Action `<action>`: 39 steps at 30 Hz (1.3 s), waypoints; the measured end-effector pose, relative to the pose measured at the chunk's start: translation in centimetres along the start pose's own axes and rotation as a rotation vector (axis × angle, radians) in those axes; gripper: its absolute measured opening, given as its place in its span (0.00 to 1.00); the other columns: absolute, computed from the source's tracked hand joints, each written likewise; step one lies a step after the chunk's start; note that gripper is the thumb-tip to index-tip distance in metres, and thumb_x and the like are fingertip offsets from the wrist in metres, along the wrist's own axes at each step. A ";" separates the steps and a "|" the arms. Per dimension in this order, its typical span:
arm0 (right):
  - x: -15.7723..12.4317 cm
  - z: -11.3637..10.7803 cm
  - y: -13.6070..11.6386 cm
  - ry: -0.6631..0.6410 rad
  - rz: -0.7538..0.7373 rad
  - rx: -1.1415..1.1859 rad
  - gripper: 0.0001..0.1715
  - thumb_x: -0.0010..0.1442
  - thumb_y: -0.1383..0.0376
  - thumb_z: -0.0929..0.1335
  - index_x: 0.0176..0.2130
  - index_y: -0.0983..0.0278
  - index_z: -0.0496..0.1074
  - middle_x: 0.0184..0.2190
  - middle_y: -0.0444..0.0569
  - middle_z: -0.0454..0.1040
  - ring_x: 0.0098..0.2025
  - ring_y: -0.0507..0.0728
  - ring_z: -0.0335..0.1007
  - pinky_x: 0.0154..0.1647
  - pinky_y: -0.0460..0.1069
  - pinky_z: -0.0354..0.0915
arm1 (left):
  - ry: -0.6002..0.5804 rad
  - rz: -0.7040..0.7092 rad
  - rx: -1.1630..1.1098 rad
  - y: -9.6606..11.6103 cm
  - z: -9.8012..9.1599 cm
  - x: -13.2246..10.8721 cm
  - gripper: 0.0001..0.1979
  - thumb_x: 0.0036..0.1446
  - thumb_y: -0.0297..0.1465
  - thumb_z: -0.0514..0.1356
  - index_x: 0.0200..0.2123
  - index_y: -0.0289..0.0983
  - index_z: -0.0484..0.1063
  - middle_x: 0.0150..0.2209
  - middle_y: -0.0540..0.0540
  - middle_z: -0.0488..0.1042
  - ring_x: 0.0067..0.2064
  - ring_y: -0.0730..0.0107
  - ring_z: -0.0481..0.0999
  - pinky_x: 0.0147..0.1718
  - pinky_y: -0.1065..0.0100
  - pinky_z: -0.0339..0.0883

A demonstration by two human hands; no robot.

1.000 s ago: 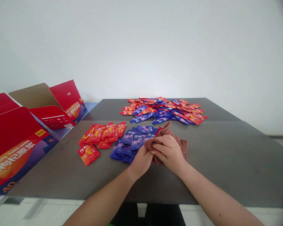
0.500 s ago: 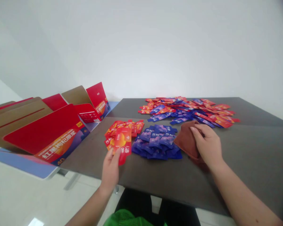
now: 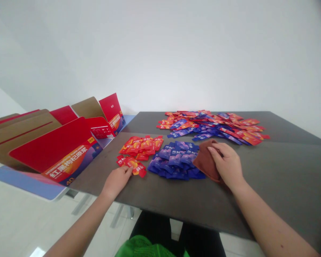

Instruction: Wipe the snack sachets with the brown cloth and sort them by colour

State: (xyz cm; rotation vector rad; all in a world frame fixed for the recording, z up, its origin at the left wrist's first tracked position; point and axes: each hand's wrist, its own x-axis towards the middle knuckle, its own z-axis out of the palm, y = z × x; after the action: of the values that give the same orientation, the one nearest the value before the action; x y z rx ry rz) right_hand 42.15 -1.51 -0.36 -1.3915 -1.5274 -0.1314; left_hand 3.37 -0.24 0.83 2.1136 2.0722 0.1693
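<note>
My left hand [image 3: 118, 181] is low over the table, fingers pinched at the near edge of a red-orange sachet [image 3: 134, 165] that lies with another on the tabletop. Just behind is a group of red sachets [image 3: 147, 144]. A heap of blue-purple sachets [image 3: 173, 162] sits right of them, overlapping one another. Brown cloth [image 3: 206, 160] is gripped by my right hand [image 3: 228, 165], thumb and fingers closed on its upper edge. The cloth hangs down against the right side of the blue heap, and its lower part is partly hidden by the hand.
A large mixed pile of red and blue sachets [image 3: 214, 125] spreads across the back of the dark table [image 3: 283, 178]. On the left, open red cartons [image 3: 50, 142] with raised flaps stand on a lower blue surface [image 3: 24, 184]. A white wall [image 3: 160, 53] rises behind.
My left hand has come down and left, bringing the raised red sachet onto the table in front of the red group. My right hand and the cloth have shifted slightly left.
</note>
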 end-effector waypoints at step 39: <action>7.6 3.5 1.6 -0.471 -0.146 -0.194 0.25 0.63 0.55 0.63 0.55 0.65 0.66 0.54 0.57 0.70 0.54 0.61 0.67 0.58 0.57 0.60 | -0.090 1.479 -0.265 21.3 10.7 -2.6 0.19 0.64 0.32 0.50 0.52 0.30 0.70 0.56 0.39 0.71 0.61 0.63 0.64 0.66 0.62 0.44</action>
State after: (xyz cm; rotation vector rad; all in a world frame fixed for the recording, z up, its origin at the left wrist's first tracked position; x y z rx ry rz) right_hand 42.81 6.54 2.54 -1.5344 -2.0520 -0.0422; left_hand 26.33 -3.68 -5.12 2.8241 0.0602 0.4500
